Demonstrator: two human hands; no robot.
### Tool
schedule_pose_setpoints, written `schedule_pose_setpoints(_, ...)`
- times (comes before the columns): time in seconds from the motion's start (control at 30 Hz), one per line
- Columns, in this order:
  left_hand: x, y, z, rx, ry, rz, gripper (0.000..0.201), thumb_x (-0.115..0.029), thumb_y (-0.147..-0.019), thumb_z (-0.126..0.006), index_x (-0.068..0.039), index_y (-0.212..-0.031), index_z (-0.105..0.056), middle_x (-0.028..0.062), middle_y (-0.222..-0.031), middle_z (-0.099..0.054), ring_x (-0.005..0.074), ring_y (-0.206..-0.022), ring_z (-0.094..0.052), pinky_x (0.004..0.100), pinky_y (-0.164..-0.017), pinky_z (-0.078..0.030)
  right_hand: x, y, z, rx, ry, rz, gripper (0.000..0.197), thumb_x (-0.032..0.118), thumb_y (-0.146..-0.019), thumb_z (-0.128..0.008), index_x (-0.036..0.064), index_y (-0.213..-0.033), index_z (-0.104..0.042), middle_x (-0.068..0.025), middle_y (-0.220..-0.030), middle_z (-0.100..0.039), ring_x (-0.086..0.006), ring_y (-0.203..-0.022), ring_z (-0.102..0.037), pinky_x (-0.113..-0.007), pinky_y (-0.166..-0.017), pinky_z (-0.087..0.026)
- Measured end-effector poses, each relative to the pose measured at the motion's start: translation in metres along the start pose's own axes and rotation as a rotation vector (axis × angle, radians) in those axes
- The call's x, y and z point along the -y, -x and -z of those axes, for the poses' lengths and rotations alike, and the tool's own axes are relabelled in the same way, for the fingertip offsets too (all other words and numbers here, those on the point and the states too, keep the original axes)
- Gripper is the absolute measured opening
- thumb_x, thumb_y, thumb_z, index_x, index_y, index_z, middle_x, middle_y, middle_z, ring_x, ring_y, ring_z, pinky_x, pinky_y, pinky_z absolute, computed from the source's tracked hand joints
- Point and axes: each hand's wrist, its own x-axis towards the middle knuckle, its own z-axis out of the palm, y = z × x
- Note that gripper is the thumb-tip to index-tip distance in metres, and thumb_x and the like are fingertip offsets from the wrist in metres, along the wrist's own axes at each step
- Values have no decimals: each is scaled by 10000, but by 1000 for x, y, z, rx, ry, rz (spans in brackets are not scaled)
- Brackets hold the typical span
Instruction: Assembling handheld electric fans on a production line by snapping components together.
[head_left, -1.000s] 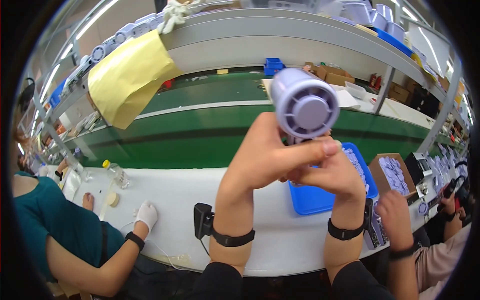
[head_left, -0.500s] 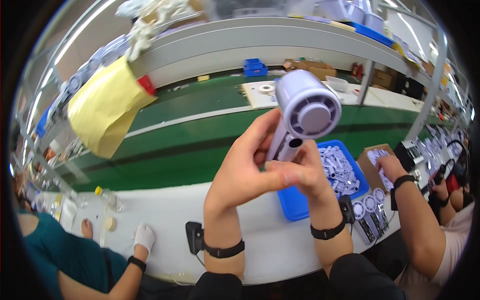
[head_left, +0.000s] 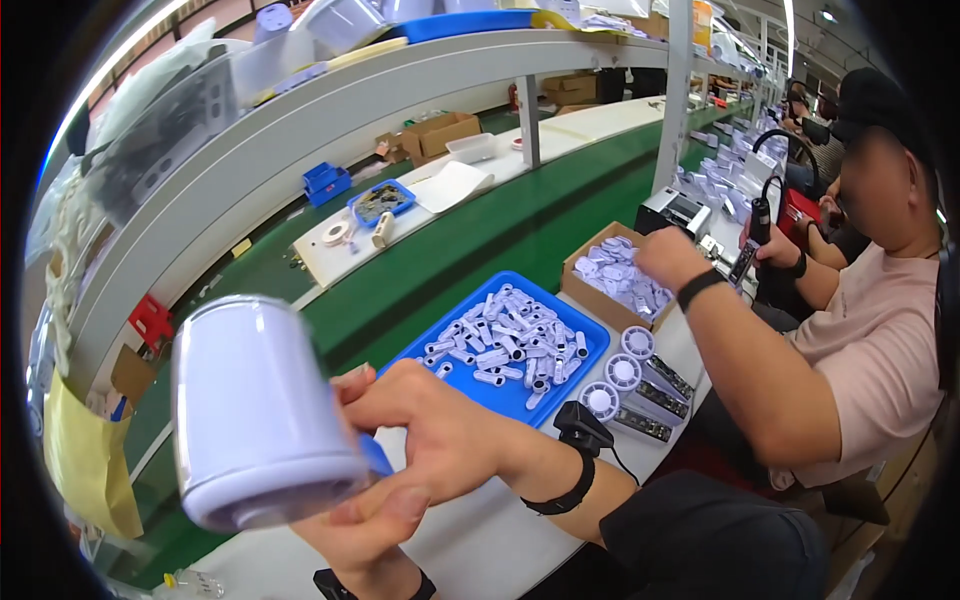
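Note:
A pale lavender handheld fan [head_left: 265,410] is held close in front of me at the left, its round barrel large and slightly blurred. The fan's handle is mostly hidden by my fingers. From below, my left hand [head_left: 365,525] grips it with the thumb across. My right hand [head_left: 435,425] closes on it from the right, fingers curled behind the barrel. A small blue patch shows between my hands; what it belongs to I cannot make out. Beyond my right hand lies a blue tray [head_left: 592,352] with many small lavender plastic parts [head_left: 510,335].
Beside the tray stand a cardboard box [head_left: 582,292] of lavender parts and several opened fans [head_left: 622,373] with bare circuit boards. At the right, a co-worker [head_left: 820,380] reaches to the box. A green conveyor belt [head_left: 450,245] runs behind, under a grey shelf [head_left: 300,100].
The view has swung to the right. The fan has come nearer and to the left, turned so its side shows more than its vented end. Both hands still hold it.

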Motion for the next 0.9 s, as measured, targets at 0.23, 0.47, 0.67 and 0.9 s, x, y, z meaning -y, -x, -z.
schedule_pose_setpoints(0.23,9,-14,4,17,-110,107,1072,-556,-767,-863,93,-1521,-465,276,-1410,-606,377,-1293,-646,476,-1128,-512,-2,-5,-2,-65,-96,-234,463,309,-785,-926,-55,-999,-738,-82,-834,-702,-144,-719,-621,-303,-669,-507)
schedule_pose_setpoints(0.47,17,-24,14,-2,163,375,923,-564,-917,-749,126,-1487,-521,257,-1385,-633,304,-1216,-675,429,-1025,-561,-6,-9,23,54,-240,-527,471,323,-784,-938,-56,-965,-724,-45,-808,-664,-130,-730,-611,-305,-658,-497)
schedule_pose_setpoints(0.67,34,-36,27,122,66,353,657,-496,-1007,-717,84,-1314,-703,118,-1177,-754,185,-1027,-722,304,-895,-585,-19,-11,32,189,-102,-495,451,225,-785,-966,-33,-1071,-731,-43,-973,-727,-107,-860,-664,-278,-737,-537)
schedule_pose_setpoints(0.9,17,-34,31,101,161,368,428,-324,-989,-817,31,-1220,-752,49,-1055,-750,100,-888,-686,248,-764,-555,-17,-10,20,185,-216,-575,451,137,-843,-935,-21,-1205,-718,-44,-1047,-746,-86,-954,-680,-262,-803,-558)
